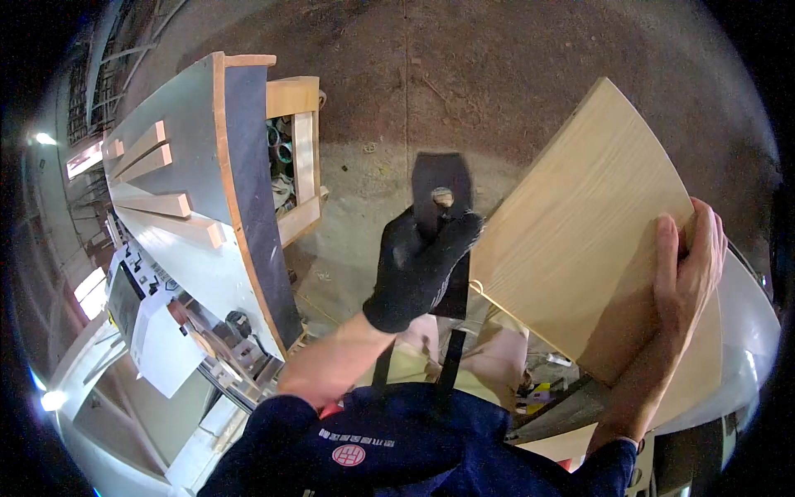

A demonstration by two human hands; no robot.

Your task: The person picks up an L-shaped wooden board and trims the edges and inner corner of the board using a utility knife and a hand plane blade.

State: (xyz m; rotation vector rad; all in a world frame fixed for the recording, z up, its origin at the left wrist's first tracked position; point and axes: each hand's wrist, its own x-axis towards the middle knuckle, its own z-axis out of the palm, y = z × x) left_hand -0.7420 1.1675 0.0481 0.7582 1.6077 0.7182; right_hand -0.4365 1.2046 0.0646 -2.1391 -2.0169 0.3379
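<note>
My left hand [422, 265], in a black glove, is closed around a long, dark, flat tool [441, 170]. A pale round spot or hole shows near the tool's far end; its exact kind I cannot tell. The tool lies alongside the left edge of a light wooden panel [571, 240]. Whether they touch is unclear. A thin pale strip [505, 310] curls along that panel edge. My bare right hand [689, 265] grips the panel's right side, with fingers bent at the edge.
On the left, a grey-topped workbench [186, 108] with a wooden rim carries several short wooden strips [170, 222]. Beside it stands an open wooden frame [294, 157] with items inside. A white sheet [161, 348] hangs lower left. A shiny grey surface [749, 331] lies right of the panel.
</note>
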